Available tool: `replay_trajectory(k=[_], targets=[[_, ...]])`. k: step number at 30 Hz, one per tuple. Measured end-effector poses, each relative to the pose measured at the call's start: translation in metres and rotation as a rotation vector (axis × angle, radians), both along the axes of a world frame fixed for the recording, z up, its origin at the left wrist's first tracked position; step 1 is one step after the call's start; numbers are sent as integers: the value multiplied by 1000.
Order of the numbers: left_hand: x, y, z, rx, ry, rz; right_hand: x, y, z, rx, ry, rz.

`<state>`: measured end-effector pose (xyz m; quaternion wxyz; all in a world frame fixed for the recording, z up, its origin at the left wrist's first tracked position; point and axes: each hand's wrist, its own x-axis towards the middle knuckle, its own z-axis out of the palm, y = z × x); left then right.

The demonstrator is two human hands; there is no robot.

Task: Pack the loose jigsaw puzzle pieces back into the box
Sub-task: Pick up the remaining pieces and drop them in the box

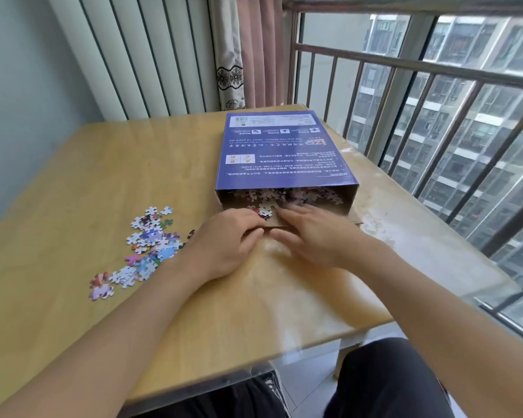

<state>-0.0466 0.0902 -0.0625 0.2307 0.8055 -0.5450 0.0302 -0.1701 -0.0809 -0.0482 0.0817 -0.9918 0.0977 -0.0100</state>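
1. at the box (284, 149) mouth, i am working both hands: it is lying flat on the table (73, 182), open end facing me, already holding many pieces.
2. i am curling my left hand (224, 242) at the lower flap (277, 223); the fingertips are hidden, so i cannot tell whether they are pinching the flap or pieces.
3. i am keeping my right hand (311, 233) flat, fingers straight and holding nothing, nudging pieces at the mouth (264, 209) inward.
4. well apart to my left, a loose pile (145, 245) is waiting on the table.
5. i am judging the pieces as light, thin card: stiff enough to slide, easy to scatter, and hard to pinch one at a time off a glossy top. sweeping them with a flat palm, or scooping a heap between cupped hands, looks better.
6. i am judging the box as light and likely to slide back when pushed, so one hand should be steadying it by the flap or side wall.
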Motion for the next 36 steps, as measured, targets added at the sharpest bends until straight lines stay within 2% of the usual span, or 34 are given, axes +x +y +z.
replay_trajectory(k=[6,8,11,13,17,21,25,29,32,36], targets=[[-6,-11,11,214,7,-54,-10,-2,7,75,-86,9],[-5,-19,15,317,38,14,-10,-8,3,28,-11,-46],[2,-33,19,364,84,68,-6,-24,0,-18,80,-171],[3,-35,20,358,69,86,-5,-26,1,21,69,-201],[-2,-27,17,289,-81,145,-5,-21,0,45,81,-253],[-1,-20,12,288,-60,121,9,-23,6,65,182,-375],[-1,-9,14,258,-13,47,22,-15,8,177,68,-283],[6,13,20,59,28,74,12,5,8,111,-153,-234],[9,25,28,0,54,53,15,20,4,85,-72,-96],[13,39,36,-18,69,88,24,23,7,70,19,-96]])
